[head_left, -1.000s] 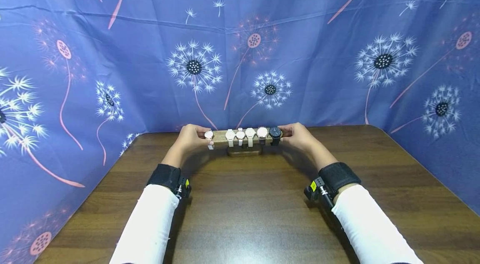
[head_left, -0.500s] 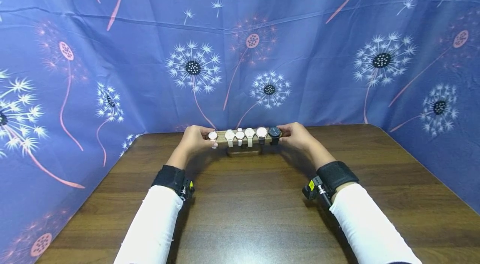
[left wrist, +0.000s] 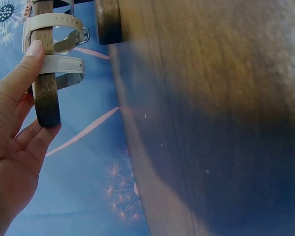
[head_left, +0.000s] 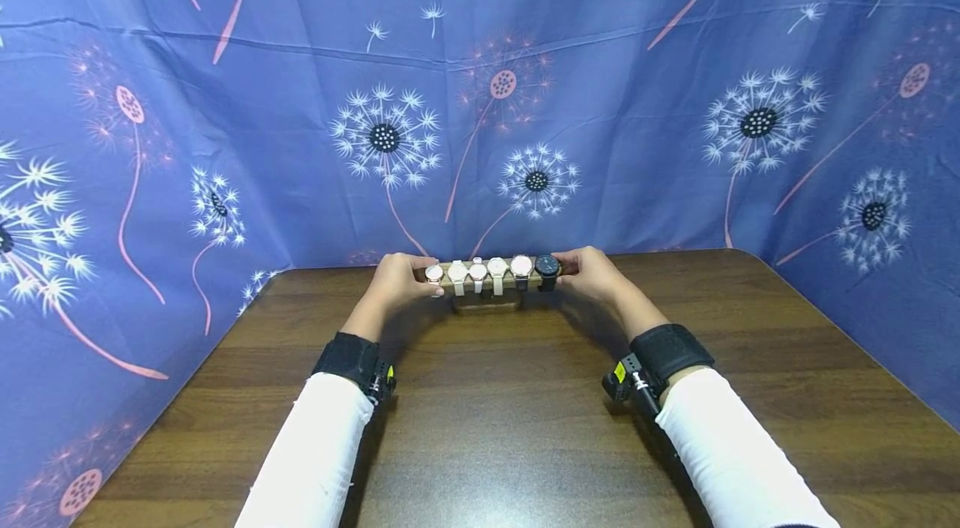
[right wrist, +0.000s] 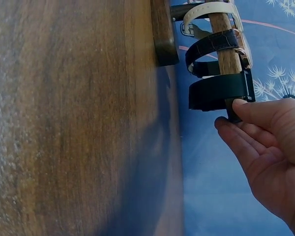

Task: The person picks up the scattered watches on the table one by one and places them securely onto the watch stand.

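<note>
A wooden watch stand (head_left: pixel 486 305) stands at the table's far side, its bar lined with several watches. My left hand (head_left: pixel 396 281) holds the leftmost watch (head_left: pixel 434 272), a white-strapped one, at the bar's end. In the left wrist view its thumb lies across the bar by the white strap (left wrist: pixel 64 64), with other fingertips at the bar's dark end (left wrist: pixel 48 114); the watch face is hidden there. My right hand (head_left: pixel 592 271) grips the bar's right end, next to a black watch (head_left: pixel 547 265). In the right wrist view, thumb and fingers pinch that bar end (right wrist: pixel 232 114).
Between the end watches sit pale-strapped watches (head_left: pixel 497 267) and a dark-strapped one with a light face (head_left: pixel 521 266). The brown wooden table (head_left: pixel 480 411) spreads in front. A blue dandelion-print cloth (head_left: pixel 480 95) hangs behind it.
My left hand has moved right, and the leftmost watch has slid inward along the bar, closer to its neighbour. My right hand keeps its grip at the other end.
</note>
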Demonstrator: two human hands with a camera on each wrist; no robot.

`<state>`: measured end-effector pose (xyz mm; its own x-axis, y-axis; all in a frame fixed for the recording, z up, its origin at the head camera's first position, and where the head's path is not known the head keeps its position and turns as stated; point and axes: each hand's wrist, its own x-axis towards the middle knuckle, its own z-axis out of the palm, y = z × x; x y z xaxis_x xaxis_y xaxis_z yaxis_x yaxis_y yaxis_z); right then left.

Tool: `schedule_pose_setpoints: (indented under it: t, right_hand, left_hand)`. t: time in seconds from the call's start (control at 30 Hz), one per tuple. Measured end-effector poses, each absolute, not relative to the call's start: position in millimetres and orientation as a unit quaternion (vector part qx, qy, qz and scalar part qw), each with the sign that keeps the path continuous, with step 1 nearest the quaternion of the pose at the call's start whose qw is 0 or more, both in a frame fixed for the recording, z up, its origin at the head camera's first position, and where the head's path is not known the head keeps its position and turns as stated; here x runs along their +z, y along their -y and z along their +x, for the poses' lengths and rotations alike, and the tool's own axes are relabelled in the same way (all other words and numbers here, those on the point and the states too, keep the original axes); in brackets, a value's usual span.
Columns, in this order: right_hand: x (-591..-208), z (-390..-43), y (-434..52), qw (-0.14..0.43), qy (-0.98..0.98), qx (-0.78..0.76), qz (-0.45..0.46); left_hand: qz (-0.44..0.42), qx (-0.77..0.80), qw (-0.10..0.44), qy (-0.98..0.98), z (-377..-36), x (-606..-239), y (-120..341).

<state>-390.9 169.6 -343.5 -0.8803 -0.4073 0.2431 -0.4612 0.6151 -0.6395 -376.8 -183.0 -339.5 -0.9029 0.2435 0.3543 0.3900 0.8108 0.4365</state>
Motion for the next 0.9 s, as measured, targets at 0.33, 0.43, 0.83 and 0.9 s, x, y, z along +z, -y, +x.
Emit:
schedule_pose_setpoints:
  t: [0.33,0.43,0.83,0.9]
  right_hand:
    - [-348,-389,-171,0.042,0.894,0.385,0.225]
    - [-346,-387,-172,0.038,0.902,0.361,0.235]
    - [-299,-321,-169,0.133,0.91,0.215,0.329]
    - [-294,-302,-165,0.145,0.901,0.203,0.354]
  left_hand:
    - [-0.176,-0.251,0.148,0.94,-382,-343,179]
    - [-0.18,-0.242,0.138,0.943,-381,-342,180]
    - [-0.202,-0.203,0.16,0.945,-325,-316,209]
    - [-0.201,-0.19,0.184,0.943,-308,-314,210]
